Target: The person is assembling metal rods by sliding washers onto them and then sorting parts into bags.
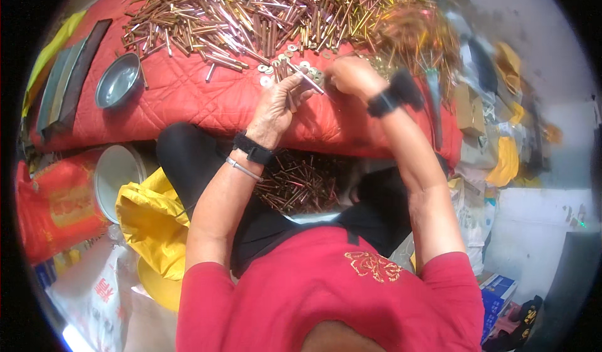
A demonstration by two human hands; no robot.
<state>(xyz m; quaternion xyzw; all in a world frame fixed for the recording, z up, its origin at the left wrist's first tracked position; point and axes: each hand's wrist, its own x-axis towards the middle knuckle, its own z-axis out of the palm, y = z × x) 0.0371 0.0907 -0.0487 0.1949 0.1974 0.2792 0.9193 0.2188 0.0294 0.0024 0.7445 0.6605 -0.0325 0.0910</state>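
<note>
My left hand (pixel 276 106) is closed round a few thin metal rods (pixel 310 83) that look like bolts or sleeves, their ends poking out past the thumb. Close by on the right, my right hand (pixel 354 76) has its fingers curled together and turned down; whatever they pinch is hidden. Small flat washers (pixel 266 81) lie loose on the red quilted cover (pixel 182 95), around and just beyond both hands. A large heap of similar brassy, pinkish rods (pixel 251 19) spreads over the far part of the cover.
A metal bowl (pixel 119 81) rests on the cover at the left. Between my knees, below the cover's edge, is a container of more rods (pixel 301 179). A yellow bag (pixel 150 211) and a red sack (pixel 63 208) are at the left; a cardboard box (pixel 468 110) stands right.
</note>
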